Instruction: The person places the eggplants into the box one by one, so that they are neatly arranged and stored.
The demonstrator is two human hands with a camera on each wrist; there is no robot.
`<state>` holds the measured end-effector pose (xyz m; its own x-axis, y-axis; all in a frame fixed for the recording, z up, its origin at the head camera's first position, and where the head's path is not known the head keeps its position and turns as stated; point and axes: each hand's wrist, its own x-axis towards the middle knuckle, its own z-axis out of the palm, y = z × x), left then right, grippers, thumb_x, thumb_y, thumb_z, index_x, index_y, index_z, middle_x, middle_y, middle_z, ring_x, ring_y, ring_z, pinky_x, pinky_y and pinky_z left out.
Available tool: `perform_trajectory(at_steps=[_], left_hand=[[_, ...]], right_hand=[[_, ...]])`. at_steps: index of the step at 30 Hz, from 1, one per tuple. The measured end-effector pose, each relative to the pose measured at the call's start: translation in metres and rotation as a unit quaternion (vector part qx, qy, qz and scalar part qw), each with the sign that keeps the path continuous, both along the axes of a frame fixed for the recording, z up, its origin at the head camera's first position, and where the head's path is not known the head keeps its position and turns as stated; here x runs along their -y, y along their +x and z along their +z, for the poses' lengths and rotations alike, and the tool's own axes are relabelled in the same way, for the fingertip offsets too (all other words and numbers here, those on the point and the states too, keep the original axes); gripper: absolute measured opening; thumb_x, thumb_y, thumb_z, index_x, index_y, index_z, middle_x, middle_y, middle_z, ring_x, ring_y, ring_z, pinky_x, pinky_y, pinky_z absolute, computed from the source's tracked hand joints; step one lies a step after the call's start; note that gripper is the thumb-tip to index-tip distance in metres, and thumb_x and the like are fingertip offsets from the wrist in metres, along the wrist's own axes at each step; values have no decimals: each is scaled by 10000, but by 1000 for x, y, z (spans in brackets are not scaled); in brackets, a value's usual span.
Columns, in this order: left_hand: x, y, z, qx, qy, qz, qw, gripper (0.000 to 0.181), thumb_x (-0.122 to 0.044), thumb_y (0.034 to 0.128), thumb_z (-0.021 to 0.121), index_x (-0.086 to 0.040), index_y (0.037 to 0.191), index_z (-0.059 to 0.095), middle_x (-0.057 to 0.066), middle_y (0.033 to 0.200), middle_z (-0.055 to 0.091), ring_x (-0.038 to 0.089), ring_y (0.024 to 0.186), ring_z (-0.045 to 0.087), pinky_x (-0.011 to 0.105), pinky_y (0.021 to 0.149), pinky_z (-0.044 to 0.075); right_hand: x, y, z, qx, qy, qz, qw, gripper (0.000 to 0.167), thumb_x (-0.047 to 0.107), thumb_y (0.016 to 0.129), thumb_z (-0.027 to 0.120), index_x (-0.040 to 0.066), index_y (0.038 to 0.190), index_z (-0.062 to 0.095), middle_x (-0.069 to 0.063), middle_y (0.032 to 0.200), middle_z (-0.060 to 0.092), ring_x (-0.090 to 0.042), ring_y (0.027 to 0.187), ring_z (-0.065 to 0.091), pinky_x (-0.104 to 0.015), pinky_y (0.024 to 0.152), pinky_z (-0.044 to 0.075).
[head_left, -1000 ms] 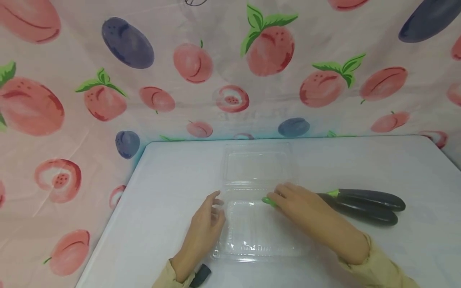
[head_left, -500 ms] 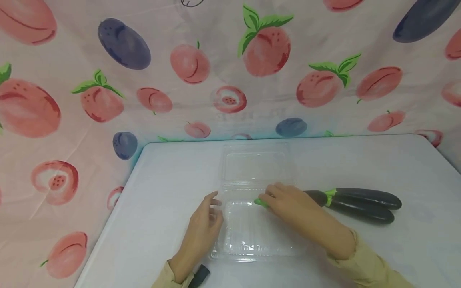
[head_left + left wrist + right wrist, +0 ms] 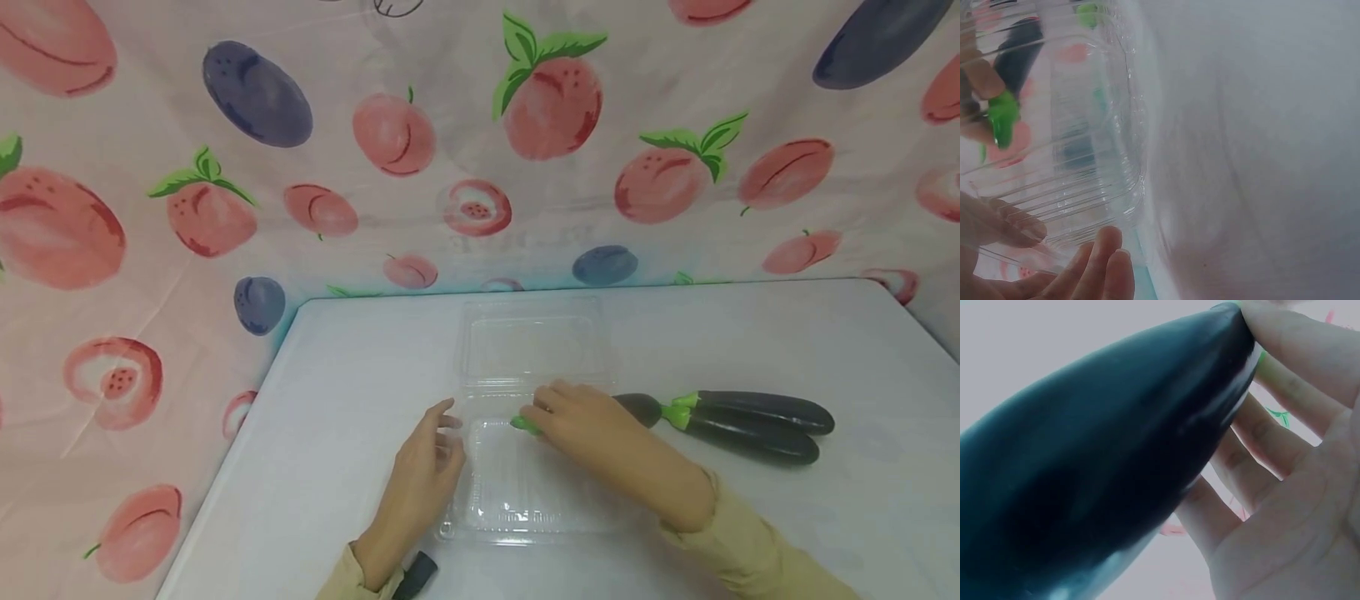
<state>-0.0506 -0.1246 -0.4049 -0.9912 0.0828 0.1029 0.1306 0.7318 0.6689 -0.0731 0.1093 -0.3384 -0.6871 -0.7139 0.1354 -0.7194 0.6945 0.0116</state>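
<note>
A dark purple eggplant with a green stem is held by my right hand near its stem end, above the right part of the clear plastic container. In the right wrist view, the eggplant's body fills much of the picture, with the fingers behind it. The container lies with its hinged lid folded back toward the far edge. My left hand rests at the container's left edge, fingers loosely bent. In the left wrist view, its fingertips lie beside the ribbed plastic wall; firm contact is unclear.
Two more eggplants lie on the white table to the right, stems toward the container. Behind the table hangs a fruit-print cloth. A dark object shows by the left sleeve.
My right hand has moved left with the eggplant, bringing its stem farther over the container. The left hand stays beside the container. The view has shifted slightly.
</note>
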Motion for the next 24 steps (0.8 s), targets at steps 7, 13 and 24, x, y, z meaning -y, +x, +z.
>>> perform_trajectory(at_steps=[7, 13, 24], left_hand=[[0, 0, 0, 101, 30, 2, 9999, 515, -147, 964, 583, -95, 1454, 434, 15, 1208, 652, 113, 943, 638, 304, 797, 564], [0, -1, 0, 78, 3, -8, 10000, 519, -151, 964, 587, -95, 1456, 432, 12, 1207, 653, 114, 950, 637, 307, 803, 565], [0, -1, -1, 41, -52, -6, 10000, 516, -148, 961, 595, -90, 1449, 437, 21, 1207, 658, 126, 959, 646, 317, 806, 569]], right_hand=[[6, -2, 2, 57, -3, 39, 10000, 240, 217, 883, 742, 149, 1109, 696, 6, 959, 629, -140, 870, 581, -287, 790, 569], [13, -2, 3, -4, 35, 117, 9999, 249, 219, 880, 746, 164, 1118, 701, 7, 968, 640, -139, 873, 592, -277, 777, 574], [26, -6, 1, -78, 82, 313, 9994, 216, 223, 875, 753, 153, 1073, 704, 7, 924, 631, -132, 815, 575, -242, 723, 554]])
